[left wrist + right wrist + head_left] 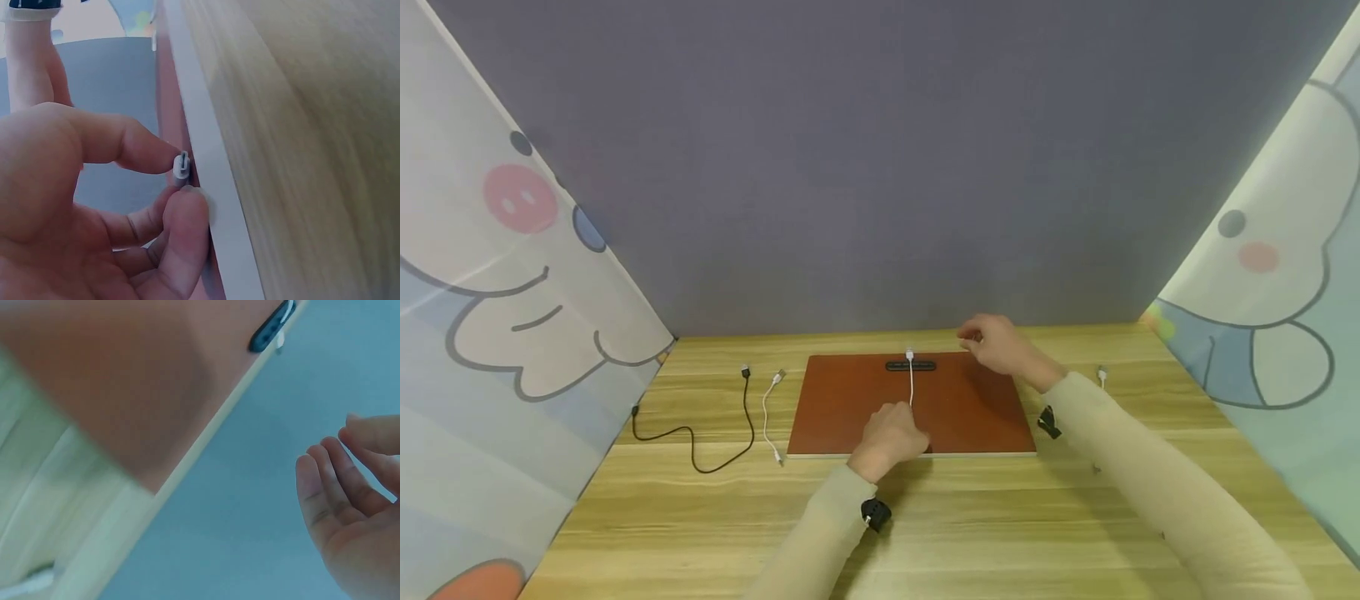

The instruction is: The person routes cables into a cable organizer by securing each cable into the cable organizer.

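Observation:
A white charging cable (912,385) runs down a reddish-brown desk pad (977,417) from a black cable-holder strip (927,366) near the pad's far edge. Its USB plug sticks up past the strip. At the pad's near edge my left hand (889,435) pinches the cable's lower end. In the left wrist view, thumb and finger hold its small white connector (181,170), tip exposed. Over the pad's far right corner hovers my right hand (1000,346), fingers loosely bent. The right wrist view shows nothing held in that hand (356,519), which is apart from the strip.
Left of the pad lie a black cable (746,372) and a short white cable (765,410) on the wooden table (647,517). A white plug (1102,377) shows beyond the right forearm, which hides the rest. A grey panel (880,167) stands behind the table.

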`<state>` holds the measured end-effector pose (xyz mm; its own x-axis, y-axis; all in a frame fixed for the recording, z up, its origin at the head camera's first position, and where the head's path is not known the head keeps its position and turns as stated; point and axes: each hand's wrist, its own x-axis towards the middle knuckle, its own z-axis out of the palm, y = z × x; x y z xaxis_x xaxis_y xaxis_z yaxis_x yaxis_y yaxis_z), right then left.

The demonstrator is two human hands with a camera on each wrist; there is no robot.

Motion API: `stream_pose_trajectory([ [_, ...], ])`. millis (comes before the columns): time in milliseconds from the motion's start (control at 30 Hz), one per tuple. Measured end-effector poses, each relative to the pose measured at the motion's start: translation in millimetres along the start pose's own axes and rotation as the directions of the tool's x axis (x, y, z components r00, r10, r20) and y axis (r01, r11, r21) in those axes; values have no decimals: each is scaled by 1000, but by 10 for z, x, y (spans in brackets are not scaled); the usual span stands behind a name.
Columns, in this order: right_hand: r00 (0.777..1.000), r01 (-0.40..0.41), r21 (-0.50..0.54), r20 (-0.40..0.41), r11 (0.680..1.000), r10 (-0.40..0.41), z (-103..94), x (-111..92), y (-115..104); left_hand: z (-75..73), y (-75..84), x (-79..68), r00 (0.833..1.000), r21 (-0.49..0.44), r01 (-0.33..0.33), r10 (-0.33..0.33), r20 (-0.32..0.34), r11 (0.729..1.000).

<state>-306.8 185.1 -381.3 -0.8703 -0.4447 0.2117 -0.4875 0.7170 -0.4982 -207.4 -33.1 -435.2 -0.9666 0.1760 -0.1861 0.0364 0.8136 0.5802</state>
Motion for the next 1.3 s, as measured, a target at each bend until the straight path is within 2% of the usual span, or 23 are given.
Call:
stream_pose_trajectory([
  [133, 1000, -2, -48, -11, 999, 1, -122, -93, 118, 11, 6, 1, 1000, 0, -8, 8, 4, 1000],
  [400, 995, -58, -121, -83, 991, 48, -329, -283, 364, 10, 15, 10, 1000, -22, 5, -6, -12, 1000],
  [467, 994, -89, -130, -79, 987, 80, -372, -315, 421, 9, 9, 13, 1000, -25, 10, -11, -13, 1000],
  [633, 980, -194, -137, 4, 971, 197, -462, -396, 584, 0, -4, 23, 1000, -20, 17, -17, -5, 1000],
  [867, 958, -262, -183, 67, 947, 278, -514, -499, 802, -5, 0, 31, 1000, -21, -4, 4, 2, 1000],
  [1200, 908, -331, -233, 185, 914, 376, -541, -546, 971, -12, 11, 28, 1000, -27, -19, 19, 15, 999],
  [1300, 876, -378, -228, 226, 897, 426, -528, -541, 982, -20, 0, 20, 999, -32, -29, 30, 14, 999],
])
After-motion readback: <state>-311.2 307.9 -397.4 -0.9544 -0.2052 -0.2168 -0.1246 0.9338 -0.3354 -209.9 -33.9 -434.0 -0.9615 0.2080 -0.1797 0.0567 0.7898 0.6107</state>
